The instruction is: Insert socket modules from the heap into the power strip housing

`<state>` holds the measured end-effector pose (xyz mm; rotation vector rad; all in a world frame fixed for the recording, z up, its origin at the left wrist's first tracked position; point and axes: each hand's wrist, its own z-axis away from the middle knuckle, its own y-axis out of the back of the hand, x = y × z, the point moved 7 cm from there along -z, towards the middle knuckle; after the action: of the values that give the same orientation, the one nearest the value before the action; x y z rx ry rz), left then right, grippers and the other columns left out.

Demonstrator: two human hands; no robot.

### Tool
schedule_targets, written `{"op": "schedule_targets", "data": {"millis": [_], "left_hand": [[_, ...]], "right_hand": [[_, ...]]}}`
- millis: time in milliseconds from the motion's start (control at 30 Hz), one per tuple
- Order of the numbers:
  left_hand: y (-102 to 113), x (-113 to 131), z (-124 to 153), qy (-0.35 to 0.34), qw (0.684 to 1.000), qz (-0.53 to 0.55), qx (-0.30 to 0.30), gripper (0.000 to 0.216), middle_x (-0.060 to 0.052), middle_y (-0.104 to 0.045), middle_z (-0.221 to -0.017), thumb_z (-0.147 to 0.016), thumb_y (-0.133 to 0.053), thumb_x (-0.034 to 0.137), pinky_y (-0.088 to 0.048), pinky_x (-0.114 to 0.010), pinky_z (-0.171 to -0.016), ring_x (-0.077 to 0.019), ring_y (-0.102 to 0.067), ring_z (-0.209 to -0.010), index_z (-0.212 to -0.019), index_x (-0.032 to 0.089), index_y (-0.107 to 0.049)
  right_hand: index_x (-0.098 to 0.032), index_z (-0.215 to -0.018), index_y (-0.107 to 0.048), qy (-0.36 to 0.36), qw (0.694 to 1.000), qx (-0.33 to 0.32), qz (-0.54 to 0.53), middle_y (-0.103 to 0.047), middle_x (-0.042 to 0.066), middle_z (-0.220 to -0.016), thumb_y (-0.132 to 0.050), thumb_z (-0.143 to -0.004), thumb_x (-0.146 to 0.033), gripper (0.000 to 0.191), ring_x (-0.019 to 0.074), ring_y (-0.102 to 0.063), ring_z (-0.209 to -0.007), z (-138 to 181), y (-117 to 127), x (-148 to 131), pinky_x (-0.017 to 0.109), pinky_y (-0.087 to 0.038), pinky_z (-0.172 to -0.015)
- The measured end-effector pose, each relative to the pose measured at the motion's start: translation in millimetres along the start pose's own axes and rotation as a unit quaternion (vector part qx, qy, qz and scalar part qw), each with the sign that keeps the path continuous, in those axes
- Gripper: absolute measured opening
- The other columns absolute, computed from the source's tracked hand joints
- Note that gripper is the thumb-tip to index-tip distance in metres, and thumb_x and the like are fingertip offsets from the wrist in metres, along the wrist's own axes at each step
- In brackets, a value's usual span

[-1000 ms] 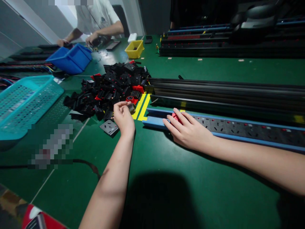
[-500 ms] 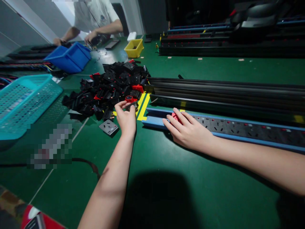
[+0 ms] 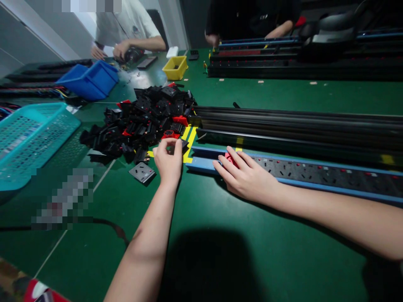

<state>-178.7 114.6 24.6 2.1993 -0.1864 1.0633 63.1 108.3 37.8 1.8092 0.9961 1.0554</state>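
Note:
My left hand (image 3: 169, 161) is closed, thumb and fingers pinching a small black socket module (image 3: 184, 145) by the near edge of a heap of loose black and red socket modules (image 3: 151, 111). The held piece is partly hidden by the fingers. A single black socket module (image 3: 142, 172) lies flat on the table, left of that hand. My right hand (image 3: 247, 174) rests with fingers spread across a blue rail (image 3: 201, 164). Its fingertips touch a red module (image 3: 231, 159) in the channel, mostly covered. Right of it, a row of black sockets (image 3: 302, 168) sits in the rail.
Long black rails (image 3: 283, 121) lie behind the blue one. At left are a turquoise basket (image 3: 59, 126) and a blue bin (image 3: 90, 82); a yellow bin (image 3: 175, 68) stands farther back. Two co-workers work across the green table (image 3: 201, 260). Yellow tape (image 3: 190, 140) marks the table.
My left hand has drawn slightly away from the heap to the right, with the black socket module in its pinch. My right hand stays on the rail. The view has shifted slightly.

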Motion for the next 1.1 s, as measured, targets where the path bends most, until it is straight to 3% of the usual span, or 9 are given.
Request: {"op": "schedule_targets", "data": {"millis": [100, 267, 400, 533, 733, 933, 1100], "left_hand": [[-1, -10, -1, 0.023, 0.998, 0.051, 0.014, 0.02, -0.001, -0.068, -0.088, -0.088, -0.062, 0.032, -0.044, -0.028, -0.075, -0.016, -0.058, -0.082, -0.104, 0.022, -0.067], [-6, -21, -3, 0.033, 0.998, 0.048, -0.007, 0.032, -0.003, -0.07, -0.106, -0.08, -0.067, 0.026, -0.046, -0.028, -0.076, -0.0142, -0.059, -0.08, -0.112, 0.022, -0.067], [-11, -22, -3, 0.04, 0.998, 0.041, -0.038, 0.034, -0.005, -0.071, -0.112, -0.081, -0.066, 0.029, -0.048, -0.032, -0.086, -0.0189, -0.064, -0.095, -0.115, 0.022, -0.069], [-16, -18, -2, 0.03, 0.995, 0.036, -0.083, 0.029, -0.005, -0.073, -0.107, -0.083, -0.064, 0.034, -0.049, -0.036, -0.093, -0.0223, -0.065, -0.103, -0.108, 0.022, -0.073], [-13, -16, -1, 0.033, 0.995, 0.04, -0.083, 0.027, -0.005, -0.071, -0.102, -0.082, -0.065, 0.037, -0.049, -0.031, -0.086, -0.0201, -0.064, -0.095, -0.101, 0.022, -0.075], [-15, -19, -1, 0.047, 0.993, 0.043, -0.102, 0.028, 0.0, -0.061, -0.073, -0.082, -0.064, 0.04, -0.043, -0.027, -0.069, -0.0152, -0.052, -0.068, -0.098, 0.021, -0.078], [-19, -20, 0, 0.046, 0.991, 0.024, -0.126, 0.025, -0.001, -0.063, -0.076, -0.083, -0.06, 0.041, -0.045, -0.029, -0.076, -0.0184, -0.056, -0.074, -0.085, 0.021, -0.073]], "right_hand": [[-0.007, -0.146, -0.049, 0.001, 1.0, 0.0, 0.004, -0.058, 0.019, -0.142, -0.051, -0.096, -0.026, 0.053, 0.0462, -0.048, -0.136, 0, 0, 0, 0.053, -0.047, -0.105], [-0.008, -0.145, -0.049, -0.003, 1.0, 0.006, -0.004, -0.059, 0.02, -0.141, -0.053, -0.096, -0.026, 0.053, 0.045, -0.048, -0.137, 0, 1, 1, 0.053, -0.047, -0.105], [-0.009, -0.145, -0.05, -0.006, 1.0, 0.009, -0.006, -0.059, 0.019, -0.142, -0.053, -0.096, -0.026, 0.052, 0.0437, -0.048, -0.137, 1, 1, 1, 0.053, -0.047, -0.105], [-0.009, -0.146, -0.049, -0.008, 1.0, 0.006, 0.004, -0.058, 0.018, -0.142, -0.051, -0.097, -0.027, 0.052, 0.0438, -0.048, -0.137, 0, 1, 0, 0.053, -0.046, -0.105], [-0.008, -0.145, -0.049, -0.012, 1.0, 0.0, -0.003, -0.059, 0.02, -0.14, -0.048, -0.098, -0.025, 0.05, 0.0435, -0.049, -0.136, -2, 1, -1, 0.053, -0.046, -0.104], [-0.008, -0.141, -0.052, -0.033, 0.999, 0.014, 0.01, -0.061, 0.019, -0.136, -0.047, -0.099, -0.025, 0.046, 0.043, -0.052, -0.134, -4, 0, -2, 0.052, -0.047, -0.102], [-0.008, -0.14, -0.053, -0.032, 0.999, 0.012, 0.021, -0.061, 0.018, -0.135, -0.045, -0.099, -0.025, 0.045, 0.0434, -0.052, -0.133, -4, 0, -2, 0.051, -0.047, -0.102]]}}
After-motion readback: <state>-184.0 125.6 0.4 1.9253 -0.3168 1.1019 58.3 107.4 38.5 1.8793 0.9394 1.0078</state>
